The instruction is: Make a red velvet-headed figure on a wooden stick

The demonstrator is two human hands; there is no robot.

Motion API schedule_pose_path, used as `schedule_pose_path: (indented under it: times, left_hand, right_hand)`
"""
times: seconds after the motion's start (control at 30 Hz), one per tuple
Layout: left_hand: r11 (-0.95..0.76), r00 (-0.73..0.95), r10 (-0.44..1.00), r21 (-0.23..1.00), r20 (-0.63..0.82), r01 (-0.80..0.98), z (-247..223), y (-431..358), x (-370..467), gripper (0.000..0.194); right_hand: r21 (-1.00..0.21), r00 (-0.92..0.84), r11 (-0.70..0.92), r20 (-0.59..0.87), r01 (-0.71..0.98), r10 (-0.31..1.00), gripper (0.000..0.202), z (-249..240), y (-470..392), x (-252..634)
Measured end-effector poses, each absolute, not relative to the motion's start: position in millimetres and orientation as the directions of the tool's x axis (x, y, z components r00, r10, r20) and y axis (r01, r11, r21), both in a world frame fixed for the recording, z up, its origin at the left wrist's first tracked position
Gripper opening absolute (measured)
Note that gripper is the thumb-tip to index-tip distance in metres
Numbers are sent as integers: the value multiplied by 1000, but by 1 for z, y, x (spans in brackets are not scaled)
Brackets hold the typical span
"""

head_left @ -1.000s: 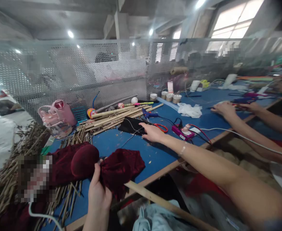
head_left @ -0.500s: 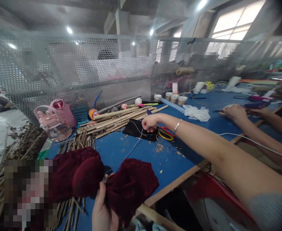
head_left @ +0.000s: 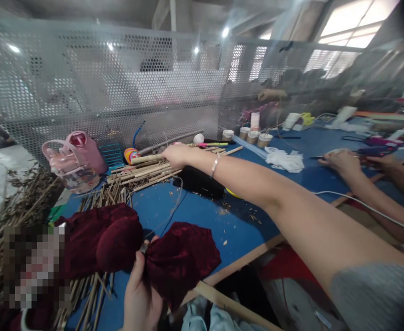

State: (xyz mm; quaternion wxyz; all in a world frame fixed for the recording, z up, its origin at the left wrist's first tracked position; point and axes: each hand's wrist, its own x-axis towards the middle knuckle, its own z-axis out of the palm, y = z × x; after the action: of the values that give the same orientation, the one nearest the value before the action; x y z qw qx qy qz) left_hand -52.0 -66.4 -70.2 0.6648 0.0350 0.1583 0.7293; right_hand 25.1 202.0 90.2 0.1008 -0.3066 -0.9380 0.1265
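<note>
Caution: Snag Hazard

The left hand (head_left: 143,292) gripped the gathered burgundy velvet cloth (head_left: 188,257) over the near edge of the blue table (head_left: 202,214); the right hand (head_left: 176,155) lay over wooden sticks (head_left: 146,173) (closure not discernible). A snagged grey cord (head_left: 179,198) could have loosened the gathers

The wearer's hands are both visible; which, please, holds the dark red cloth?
The left hand holds the dark red cloth; the right hand is at the pale sticks.

the right hand (head_left: 174,156) hides its grip, and the wooden stick (head_left: 235,305) is cut off below.
</note>
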Motion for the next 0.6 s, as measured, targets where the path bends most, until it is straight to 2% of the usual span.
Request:
schedule_pose_path:
  times: [0.1, 0.13, 0.17, 0.2, 0.23, 0.3, 0.33, 0.4, 0.47, 0.53, 0.57, 0.6]
  left_hand:
    - [-82, -147, 967, 290, -207, -953, -61, -65, -46, 38]
    - [-95, -168, 959, 303, -227, -948, -57, -65, -43, 37]
    - [-104, -186, 953, 319, -239, -942, -54, -65, -41, 36]
    - [-110, -200, 948, 336, -247, -935, -51, -65, -38, 34]
    - [-114, -212, 944, 352, -252, -929, -49, -65, -36, 33]
    - [-132, -240, 935, 374, -259, -918, -45, -65, -35, 31]
    - [-150, -262, 929, 380, -263, -913, -44, -65, -35, 31]
    - [-207, -323, 908, 385, -266, -899, -44, -64, -39, 32]
    - [-254, -367, 889, 369, -276, -894, -46, -62, -44, 33]
    - [-261, -360, 888, 330, -288, -907, -48, -60, -47, 30]
    - [-251, -343, 895, 312, -286, -916, -49, -60, -48, 28]
    - [-237, -322, 906, 301, -274, -924, -50, -59, -47, 25]
  right_hand:
    - [-396, -846, 790, 59, 468, 530, 20, 41, 148, 54]
    - [-531, -853, 734, 39, 424, 521, 28, 26, 130, 64]
    - [-686, -856, 613, -28, 391, 515, 37, 12, 112, 73]
    - [-817, -886, 463, -117, 343, 449, 47, 1, 96, 83]
    - [-898, -913, 308, -198, 315, 356, 56, -7, 81, 93]
    - [-948, -936, 79, -289, 310, 201, 73, -14, 57, 111]
    - [-945, -933, 53, -309, 324, 185, 73, -12, 48, 120]
    - [-913, -917, 186, -315, 363, 245, 52, 1, 34, 139]
    - [-813, -917, 430, -311, 393, 251, 23, 18, 24, 159]
    - [-732, -922, 576, -369, 365, 115, 19, 31, 22, 173]
    - [-730, -915, 586, -401, 353, 51, 21, 34, 24, 177]
    - [-745, -914, 564, -403, 355, 43, 24, 34, 27, 179]
